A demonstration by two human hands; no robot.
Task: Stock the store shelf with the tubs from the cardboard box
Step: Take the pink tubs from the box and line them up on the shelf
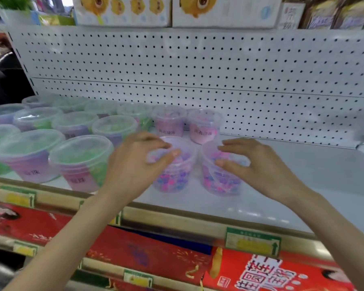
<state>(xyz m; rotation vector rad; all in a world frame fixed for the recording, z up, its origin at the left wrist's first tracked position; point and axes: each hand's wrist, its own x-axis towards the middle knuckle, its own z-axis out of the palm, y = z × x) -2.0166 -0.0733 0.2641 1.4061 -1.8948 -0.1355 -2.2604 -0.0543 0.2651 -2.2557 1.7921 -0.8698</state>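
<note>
- Both forearms reach up and forward from the bottom edge, bare, converging slightly toward the white shelf (292,177).
- Left hand (135,162): palm down, wrist roughly level, fingers curled over the near-left rim of the left front tub (172,173). Thumb and forefinger spread across the lid, touching it; loose cupping contact, whether it's a firm clamp I can't tell.
- Right hand (259,162): palm down, mirrored, fingers curved over the right side of the right front tub (221,175). Thumb sits at the rim, forefinger over the lid; partly open, draped on top.
- Hands are apart, one tub each, gap between them.
- Both front tubs stand upright on the shelf, long axis vertical, clear lids up, pink/purple/blue beads visible through the clear walls. They sit just beside each other, near the shelf's front edge.
- Behind them, two more upright tubs, pink-labelled (169,120) (204,124), close to the pegboard back panel (198,66).
- Left of the hands: rows of similar tubs with green and purple contents (80,160), upright, packed close, running back to the panel.
- Shelf right of the right hand is bare white.
- Gold price rail (177,219) along the front lip with green/yellow tags; red packaged goods (147,255) on the tier below.
- Image is motion-blurred; label text unreadable.
</note>
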